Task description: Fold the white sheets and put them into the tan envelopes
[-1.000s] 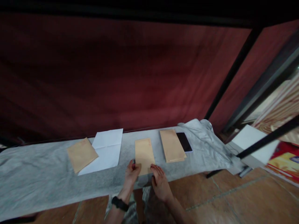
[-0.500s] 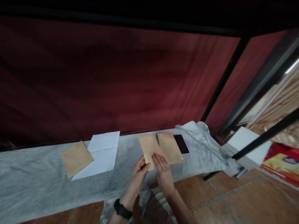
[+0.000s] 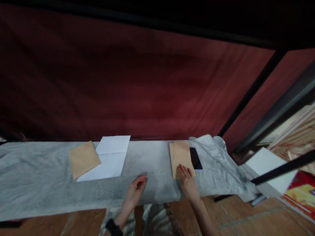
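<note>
My right hand lies with outstretched fingers on the lower part of a brown paper envelope. That envelope rests over at least one similar one, whose edge shows on the left. Partly under the stack's right side, or right against it, is a dark phone or tablet; I cannot tell which. My left hand hovers near the front of the cloth, fingers loosely curved and thumb apart, holding nothing. Farther left, another brown envelope overlaps a creased white sheet of paper.
A grey cloth covers the long narrow surface and is bunched at its right end. Behind it hangs a dark red curtain-like backdrop. A black post rises at the right, near a white box and a red-and-yellow package.
The envelope that both hands held in the middle now lies on the stack at the right, under my right hand. My left hand has let go and moved left.
</note>
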`<state>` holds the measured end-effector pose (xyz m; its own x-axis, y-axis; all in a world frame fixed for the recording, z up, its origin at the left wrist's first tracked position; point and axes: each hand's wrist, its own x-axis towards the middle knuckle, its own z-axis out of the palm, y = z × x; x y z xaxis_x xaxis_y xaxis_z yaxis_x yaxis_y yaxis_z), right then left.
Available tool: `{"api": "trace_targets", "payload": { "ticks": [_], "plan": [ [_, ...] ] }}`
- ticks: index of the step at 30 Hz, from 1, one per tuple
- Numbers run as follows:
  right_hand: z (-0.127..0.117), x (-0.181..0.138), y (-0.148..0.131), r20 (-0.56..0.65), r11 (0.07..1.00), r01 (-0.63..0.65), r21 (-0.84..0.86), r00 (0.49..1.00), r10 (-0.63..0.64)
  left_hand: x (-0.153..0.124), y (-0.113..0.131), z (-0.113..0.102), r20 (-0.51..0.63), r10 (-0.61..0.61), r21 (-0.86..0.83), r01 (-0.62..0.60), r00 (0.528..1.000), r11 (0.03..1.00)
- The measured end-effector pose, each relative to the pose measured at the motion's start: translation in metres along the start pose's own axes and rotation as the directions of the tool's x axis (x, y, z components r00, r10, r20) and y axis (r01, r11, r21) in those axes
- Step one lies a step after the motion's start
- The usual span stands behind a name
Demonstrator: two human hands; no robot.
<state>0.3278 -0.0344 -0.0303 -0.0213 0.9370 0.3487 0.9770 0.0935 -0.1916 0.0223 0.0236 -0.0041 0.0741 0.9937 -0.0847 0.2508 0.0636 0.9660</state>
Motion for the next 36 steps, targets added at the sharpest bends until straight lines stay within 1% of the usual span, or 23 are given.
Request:
{"api": "trace_targets", "payload": {
  "ticks": [4,7,9,10,12,14,15,17,19,21,24,27,29,32,34,36],
  "plan": [
    [0.002,-0.002,0.002,-0.02,0.998,0.032,0.057,0.999,-0.031,0.008,-0.012,-0.029,-0.082,0.101,0.105,-0.092,0.992,0.99],
    [0.001,0.001,0.003,-0.04,0.996,0.034,0.084,0.999,-0.03,0.013,-0.018,-0.041,-0.113,0.178,0.196,-0.153,0.978,0.969],
    [0.001,0.001,0.004,-0.054,0.995,0.034,0.094,0.998,-0.029,0.018,-0.021,-0.049,-0.135,0.254,0.31,-0.203,0.958,0.929],
    [0.001,0.001,0.004,-0.06,0.995,0.038,0.097,0.998,-0.032,0.02,-0.022,-0.053,-0.143,0.303,0.39,-0.228,0.942,0.892],
    [0.003,0.0,0.006,-0.071,0.993,0.055,0.102,0.996,-0.048,0.024,-0.022,-0.063,-0.158,0.397,0.575,-0.243,0.904,0.781],
    [0.004,-0.001,0.008,-0.094,0.992,0.066,0.104,0.994,-0.056,0.027,-0.022,-0.075,-0.178,0.442,0.744,-0.174,0.879,0.645],
    [0.006,-0.001,0.008,-0.111,0.992,0.064,0.105,0.992,-0.052,0.028,-0.021,-0.081,-0.184,0.439,0.808,-0.118,0.88,0.577],
    [0.01,0.001,0.002,-0.149,0.992,0.054,0.112,0.988,-0.036,0.03,-0.019,-0.092,-0.171,0.385,0.892,-0.023,0.907,0.451],
    [0.018,0.004,-0.012,-0.181,0.988,0.064,0.143,0.983,-0.038,0.032,-0.017,-0.1,-0.126,0.306,0.935,0.01,0.944,0.354],
    [0.027,0.007,-0.035,-0.19,0.975,0.107,0.195,0.979,-0.07,0.034,-0.015,-0.106,-0.082,0.257,0.954,0.001,0.963,0.301],
    [0.04,0.007,-0.076,-0.168,0.951,0.181,0.252,0.976,-0.142,0.036,-0.013,-0.112,-0.042,0.245,0.96,-0.029,0.969,0.28],
    [0.047,0.004,-0.104,-0.146,0.953,0.203,0.224,0.974,-0.173,0.038,-0.013,-0.119,-0.001,0.254,0.953,-0.076,0.967,0.294],
    [0.048,0.001,-0.111,-0.134,0.962,0.192,0.193,0.977,-0.168,0.038,-0.013,-0.125,0.028,0.272,0.947,-0.113,0.962,0.3],
    [0.047,0.0,-0.111,-0.131,0.967,0.186,0.175,0.978,-0.164,0.036,-0.008,-0.128,0.07,0.311,0.945,-0.163,0.948,0.284],
    [0.046,0.0,-0.109,-0.125,0.967,0.181,0.181,0.979,-0.16,0.031,-0.001,-0.118,0.12,0.345,0.94,-0.219,0.931,0.262],
    [0.046,0.001,-0.108,-0.112,0.964,0.167,0.208,0.983,-0.146,0.023,0.005,-0.096,0.19,0.376,0.924,-0.295,0.907,0.245]
  ]
}}
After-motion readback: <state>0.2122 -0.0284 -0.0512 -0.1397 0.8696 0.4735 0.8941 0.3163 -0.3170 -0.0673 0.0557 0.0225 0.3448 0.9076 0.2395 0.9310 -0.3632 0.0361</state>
